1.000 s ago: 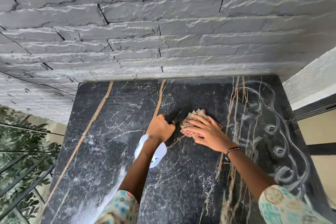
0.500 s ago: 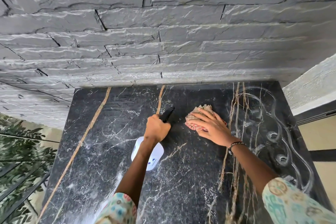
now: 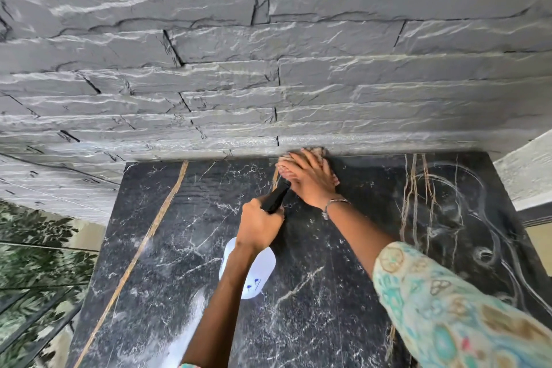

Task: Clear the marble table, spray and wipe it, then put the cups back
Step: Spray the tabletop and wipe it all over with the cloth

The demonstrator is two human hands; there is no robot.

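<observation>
The black marble table [image 3: 185, 248] with gold and white veins fills the lower view. My left hand [image 3: 258, 225] grips a white spray bottle [image 3: 257, 273] by its black head [image 3: 276, 196], held above the table's middle. My right hand [image 3: 310, 179] presses flat on a beige cloth [image 3: 317, 151] at the table's far edge, against the wall. Only the cloth's rim shows past my fingers. No cups are in view.
A grey stacked-stone wall [image 3: 268, 69] rises straight behind the table. Wet swirl marks [image 3: 484, 254] streak the table's right side. A white ledge [image 3: 525, 176] stands at the right. Leafy patterned flooring [image 3: 35, 263] lies beyond the table's left edge.
My right hand has slid the cloth away from me, from the table's middle to its far edge at the wall. My left hand with the bottle followed a little forward.
</observation>
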